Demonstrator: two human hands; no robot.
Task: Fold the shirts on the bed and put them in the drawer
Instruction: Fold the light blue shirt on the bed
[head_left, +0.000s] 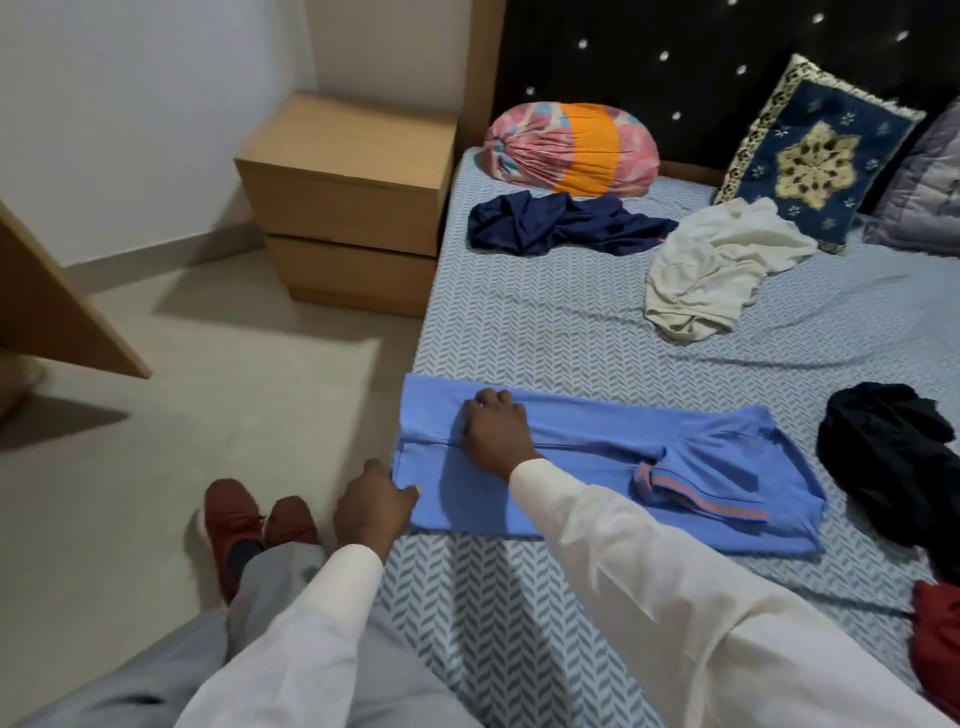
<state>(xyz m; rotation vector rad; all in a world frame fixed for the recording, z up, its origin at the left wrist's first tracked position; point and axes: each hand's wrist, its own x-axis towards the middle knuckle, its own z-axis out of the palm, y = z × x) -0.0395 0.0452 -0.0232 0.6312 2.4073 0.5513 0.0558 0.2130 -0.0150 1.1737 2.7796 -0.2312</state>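
Two hands are holding the blue shirt (587, 441), lying at 6 o'clock on the bed (519, 322), the left hand (374, 501) pinching its 8 o'clock corner, the right hand (496, 434) gripping the fold at 10 o'clock; being soft and light, it is probably needing edge grips.

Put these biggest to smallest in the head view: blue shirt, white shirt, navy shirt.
1. blue shirt, spread out and nearest.
2. white shirt and navy shirt: crumpled, look about alike, so no ranking.
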